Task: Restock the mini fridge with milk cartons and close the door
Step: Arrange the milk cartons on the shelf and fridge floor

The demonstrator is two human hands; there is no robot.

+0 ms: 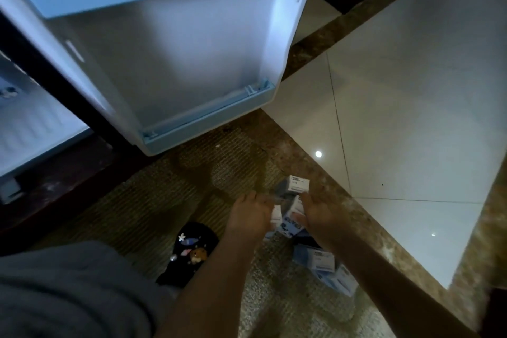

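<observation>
The mini fridge door hangs wide open above the floor, its white inner side facing me, with a shelf rail along its lower edge. The fridge interior shows at the far left. Several small blue-and-white milk cartons lie on the floor to the lower right of the door. My left hand and my right hand are down at the pile, one on each side of a carton, touching it. More cartons lie under my right forearm.
A brown ribbed mat covers the floor under the door. A dark slipper with charms sits by my left arm. My grey-clad knee fills the lower left. White glossy tiles with a brown stone border spread to the right.
</observation>
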